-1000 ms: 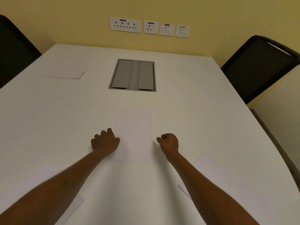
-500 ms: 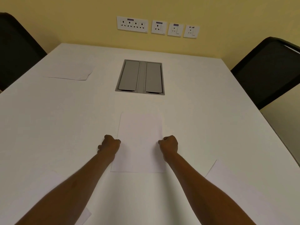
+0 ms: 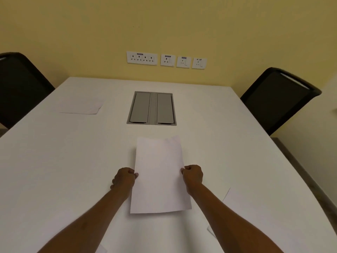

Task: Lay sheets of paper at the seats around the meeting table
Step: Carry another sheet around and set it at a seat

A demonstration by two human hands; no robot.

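Observation:
A white sheet of paper (image 3: 159, 172) is held a little above the white meeting table (image 3: 228, 136), in front of me at the middle. My left hand (image 3: 124, 178) pinches its left edge and my right hand (image 3: 193, 175) pinches its right edge. The sheet's far end curls up slightly. Another sheet (image 3: 80, 105) lies flat at the far left seat. A third sheet (image 3: 255, 216) lies at the near right, partly under my right forearm. A corner of one more sheet (image 3: 101, 250) shows at the bottom left.
A grey cable box with two lids (image 3: 152, 108) is set into the table's middle. Black chairs stand at the far left (image 3: 20, 88) and far right (image 3: 277, 99). Wall sockets (image 3: 166, 60) sit on the yellow wall behind the table.
Both hands have closed on the sheet's side edges and lifted it off the table. The view has tilted up, showing more of the wall.

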